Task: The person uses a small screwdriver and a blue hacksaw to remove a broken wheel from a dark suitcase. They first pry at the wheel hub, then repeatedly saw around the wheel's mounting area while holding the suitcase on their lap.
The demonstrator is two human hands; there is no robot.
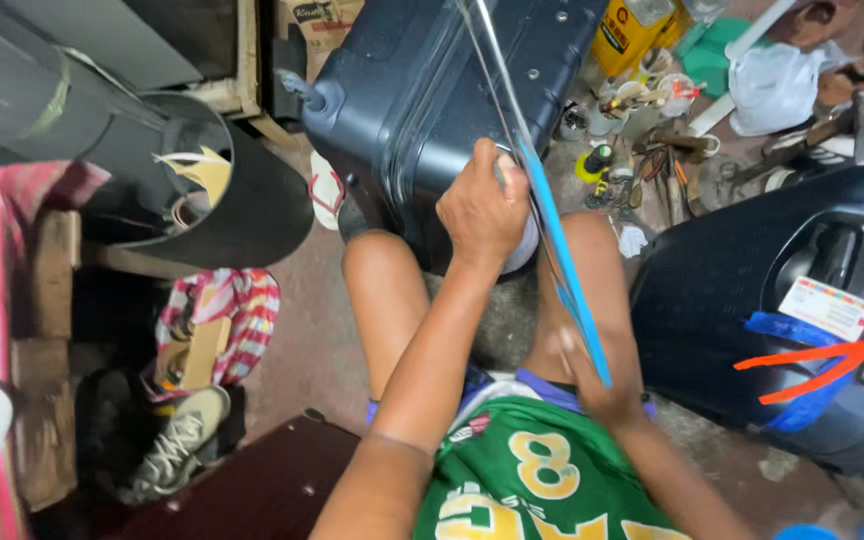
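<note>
Between both hands (482, 210) (592, 385) runs a blue strip (562, 270), pinched at each end

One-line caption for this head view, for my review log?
Seated person's left hand presses on a dark blue suitcase while the right hand grips a blue strip; tools litter the floor.

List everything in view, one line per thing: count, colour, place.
hard-shell suitcase: 1, dark blue, top centre between the knees
blue strip: 1, blue, running from suitcase edge to lap
second suitcase: 1, dark blue, right, orange and blue ribbons
tool clutter: many, mixed, floor top right
black cylinder: 1, black, left
sneaker: 1, pale, bottom left
left hand: on suitcase edge
right hand: gripping strip's lower end
</note>
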